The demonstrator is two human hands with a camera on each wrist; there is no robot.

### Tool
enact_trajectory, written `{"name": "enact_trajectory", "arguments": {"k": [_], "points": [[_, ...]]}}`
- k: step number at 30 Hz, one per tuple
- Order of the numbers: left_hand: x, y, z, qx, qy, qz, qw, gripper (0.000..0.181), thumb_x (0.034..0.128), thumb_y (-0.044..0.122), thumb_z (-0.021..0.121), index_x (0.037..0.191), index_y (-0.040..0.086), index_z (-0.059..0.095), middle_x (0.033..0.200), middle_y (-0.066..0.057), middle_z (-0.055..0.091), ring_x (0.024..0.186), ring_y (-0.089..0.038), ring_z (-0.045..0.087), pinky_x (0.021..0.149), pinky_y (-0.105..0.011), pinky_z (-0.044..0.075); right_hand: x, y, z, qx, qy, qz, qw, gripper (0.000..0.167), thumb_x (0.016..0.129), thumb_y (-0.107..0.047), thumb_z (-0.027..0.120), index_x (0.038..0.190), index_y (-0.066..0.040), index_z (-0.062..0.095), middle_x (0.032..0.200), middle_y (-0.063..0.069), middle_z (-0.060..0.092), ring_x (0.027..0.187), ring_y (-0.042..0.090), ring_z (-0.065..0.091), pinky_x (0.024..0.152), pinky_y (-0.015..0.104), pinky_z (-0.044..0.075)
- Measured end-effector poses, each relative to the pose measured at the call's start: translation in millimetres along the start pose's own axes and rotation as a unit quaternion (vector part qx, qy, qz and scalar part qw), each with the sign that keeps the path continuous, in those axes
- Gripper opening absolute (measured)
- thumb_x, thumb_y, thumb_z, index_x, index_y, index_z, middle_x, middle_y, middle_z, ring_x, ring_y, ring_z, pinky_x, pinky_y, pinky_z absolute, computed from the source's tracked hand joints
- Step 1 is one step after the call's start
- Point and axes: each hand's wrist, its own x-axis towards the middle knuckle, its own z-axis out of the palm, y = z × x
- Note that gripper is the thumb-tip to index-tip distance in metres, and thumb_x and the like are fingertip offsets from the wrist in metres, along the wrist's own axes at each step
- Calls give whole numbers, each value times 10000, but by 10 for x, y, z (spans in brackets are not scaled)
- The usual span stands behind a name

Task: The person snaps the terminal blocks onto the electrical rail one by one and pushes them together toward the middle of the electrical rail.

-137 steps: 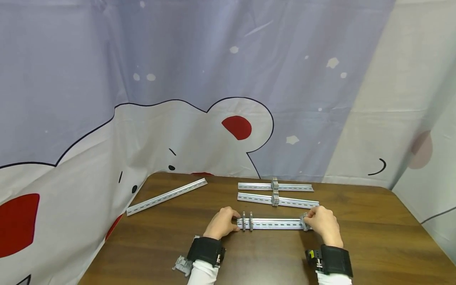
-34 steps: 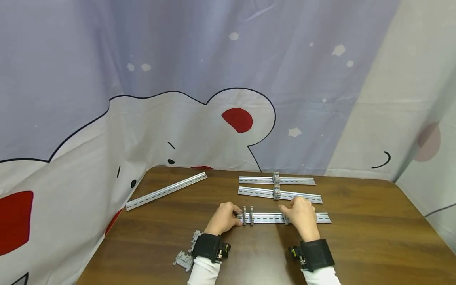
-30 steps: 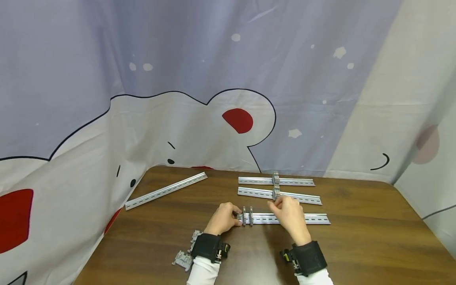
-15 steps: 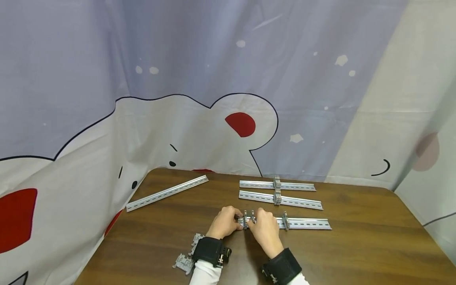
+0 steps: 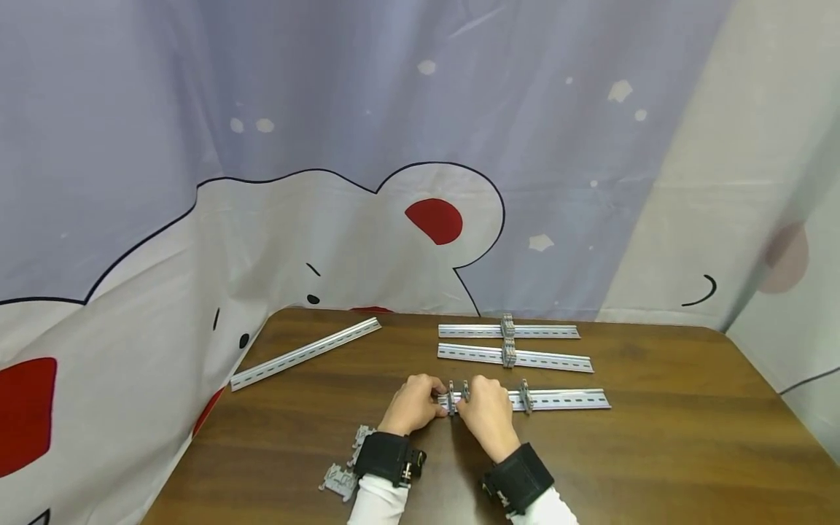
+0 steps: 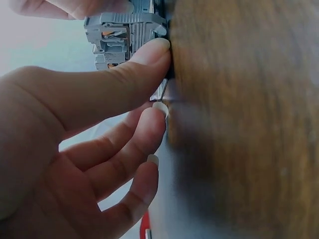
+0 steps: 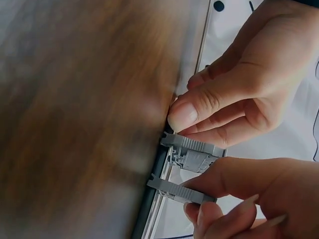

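Head view: the middle block sits on the near rail, pinched by the right hand; the first block stands just left of it, beside the left hand, which grips the rail's end. A second ago the right hand was farther right; handling has apparently passed on from the third block, which was farther along the rail in the earliest frame and now stands just right of the right hand.

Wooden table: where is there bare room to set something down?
The table is bare right of the near rail, and between the slanted rail and left hand. Crowded: the near rail's left end, with that hand, the right hand and upright blocks, and around gray pieces by the left wristband.
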Motion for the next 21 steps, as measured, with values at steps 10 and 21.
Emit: {"name": "enact_trajectory", "arguments": {"k": [10, 21], "points": [[1, -12, -3, -258, -88, 205, 9994, 260, 721, 29, 809, 960, 3, 713, 730, -33, 661, 618, -62, 522, 561, -209, 433, 61, 114, -119, 45, -174, 486, 9987, 241, 634, -83, 740, 542, -90, 518, 589, 133, 616, 509, 315, 577, 423, 421, 400], [3, -23, -11, -319, -115, 24, 9994, 261, 733, 60, 809, 973, 26, 712, 751, -18, 653, 653, -71, 537, 587, -226, 443, 81, 332, -253, -19, -159, 771, 9969, 281, 641, -78, 716, 514, -101, 466, 613, 187, 625, 553, 372, 611, 455, 454, 428]]}}
